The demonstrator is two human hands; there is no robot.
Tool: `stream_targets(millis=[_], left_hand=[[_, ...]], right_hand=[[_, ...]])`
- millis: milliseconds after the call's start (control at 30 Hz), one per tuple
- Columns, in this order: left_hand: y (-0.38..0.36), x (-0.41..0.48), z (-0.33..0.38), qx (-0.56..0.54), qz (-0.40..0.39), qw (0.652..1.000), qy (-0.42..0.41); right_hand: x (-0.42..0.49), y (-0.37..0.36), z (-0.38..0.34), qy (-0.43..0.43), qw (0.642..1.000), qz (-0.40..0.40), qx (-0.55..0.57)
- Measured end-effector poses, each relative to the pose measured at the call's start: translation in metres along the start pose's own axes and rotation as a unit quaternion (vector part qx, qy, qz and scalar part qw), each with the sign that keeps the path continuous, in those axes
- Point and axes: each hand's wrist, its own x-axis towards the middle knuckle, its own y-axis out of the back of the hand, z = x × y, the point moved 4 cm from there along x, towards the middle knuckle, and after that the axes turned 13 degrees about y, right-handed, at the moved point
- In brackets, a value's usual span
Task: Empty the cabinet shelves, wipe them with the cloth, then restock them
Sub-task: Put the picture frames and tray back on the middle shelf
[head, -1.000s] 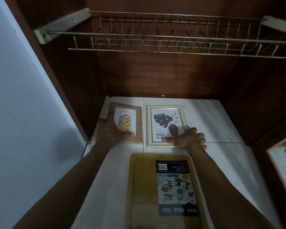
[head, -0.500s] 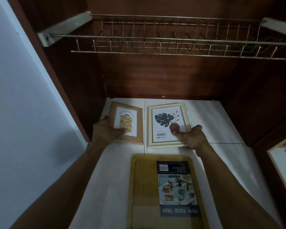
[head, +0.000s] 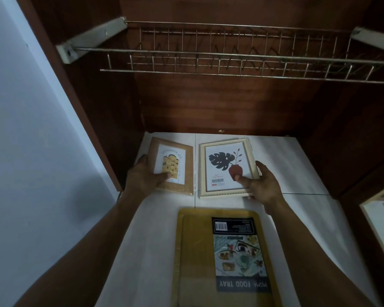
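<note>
Two hands at the shelf [head: 286, 165], left hand [head: 142, 177] gripping brown frame [head: 182, 161], right hand [head: 263, 185] gripping cream frame [head: 222, 149] just beside it

Dull metal wire rack [head: 208, 54] (thin rods); wood-grain cabinet [head: 208, 103].

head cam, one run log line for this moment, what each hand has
left hand: grips brown frame | right hand: grips cream frame | food tray: flat on shelf, nearer | wire rack: above
</note>
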Motion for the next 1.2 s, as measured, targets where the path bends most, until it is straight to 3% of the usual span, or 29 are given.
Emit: stream_targets(millis=[300, 500, 833, 1200], left_hand=[[-0.004, 0.003, -0.002, -0.137, -0.037, 0.990, 0.028], [-0.001, 0.003, -0.005, -0.188, -0.057, 0.979, 0.043], [0.008, -0.024, 0.010, -0.338, -0.141, 0.931, 0.013], [0.026, -0.055, 0.014, -0.299, -0.112, 0.947, -0.022]], right_hand=[[-0.007, 0.001, 0.005, 0.007, 0.992, 0.047, 0.114], [-0.006, 0.010, -0.003, 0.028, 0.988, 0.079, 0.131], [-0.015, 0.027, -0.028, 0.061, 0.984, 0.081, 0.149], [-0.051, 0.039, -0.040, 0.081, 0.982, 0.083, 0.151]])
